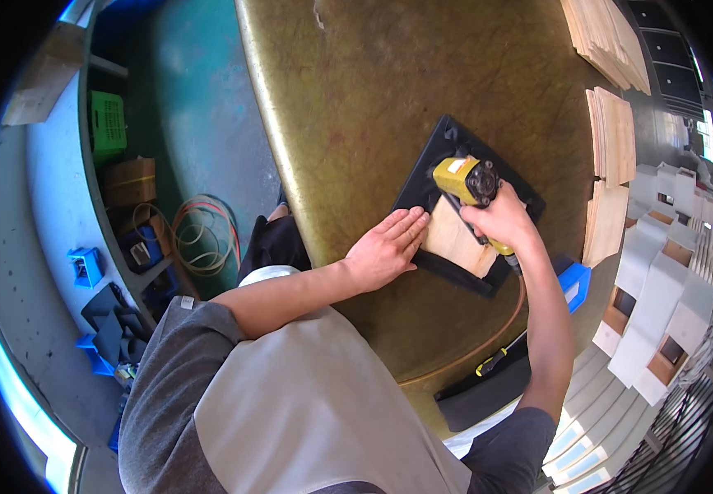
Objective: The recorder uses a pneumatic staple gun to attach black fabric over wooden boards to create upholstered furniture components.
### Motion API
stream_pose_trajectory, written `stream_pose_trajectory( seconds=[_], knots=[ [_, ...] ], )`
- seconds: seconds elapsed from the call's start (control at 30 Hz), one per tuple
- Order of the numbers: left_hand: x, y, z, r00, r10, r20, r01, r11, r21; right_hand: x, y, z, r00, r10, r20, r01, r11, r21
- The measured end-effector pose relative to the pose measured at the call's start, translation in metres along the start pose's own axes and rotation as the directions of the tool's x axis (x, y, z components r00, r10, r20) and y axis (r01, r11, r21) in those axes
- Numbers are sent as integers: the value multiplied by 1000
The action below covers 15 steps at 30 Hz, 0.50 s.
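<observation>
My right hand (pixel 500 218) is wrapped round the handle of a yellow and black pneumatic staple gun (pixel 457 170). The gun's nose is over a black-covered panel (pixel 447 133), near its upper part; whether it touches is hidden. Bare pale wood (pixel 462 247) shows in the panel's middle, with black material around it. My left hand (pixel 387 249) lies with fingers stretched out at the panel's left edge, fingertips by the wood, holding nothing. An air hose (pixel 500 329) runs from the gun's handle down across the table.
The brown-covered table (pixel 422 58) has a bent front edge on the left. Plywood stacks (pixel 611 136) stand along its right side. A blue bin (pixel 572 286), a yellow-black hand tool (pixel 490 362) and black material (pixel 484 391) lie lower right. Left are shelves with a green crate (pixel 108 123) and coiled hose (pixel 206 235).
</observation>
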State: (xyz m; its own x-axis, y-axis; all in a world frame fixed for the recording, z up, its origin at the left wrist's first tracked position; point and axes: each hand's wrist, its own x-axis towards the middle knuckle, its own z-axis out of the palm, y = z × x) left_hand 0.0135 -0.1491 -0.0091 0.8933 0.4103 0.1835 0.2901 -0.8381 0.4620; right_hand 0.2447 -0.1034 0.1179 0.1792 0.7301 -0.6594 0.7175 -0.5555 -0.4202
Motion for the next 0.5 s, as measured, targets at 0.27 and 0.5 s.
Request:
stream_pose_trajectory(
  seconds=[0.27, 0.5],
  knots=[
    [-7, 1, 8, 998, 47, -51, -49, 998, -32, -27, 19, 29, 995, -82, 60, 84, 996, -22],
    [-9, -19, -14, 987, 162, 16, -162, 986, -28, -60, 23, 45, 981, -167, -97, 159, 984, -83]
  ],
)
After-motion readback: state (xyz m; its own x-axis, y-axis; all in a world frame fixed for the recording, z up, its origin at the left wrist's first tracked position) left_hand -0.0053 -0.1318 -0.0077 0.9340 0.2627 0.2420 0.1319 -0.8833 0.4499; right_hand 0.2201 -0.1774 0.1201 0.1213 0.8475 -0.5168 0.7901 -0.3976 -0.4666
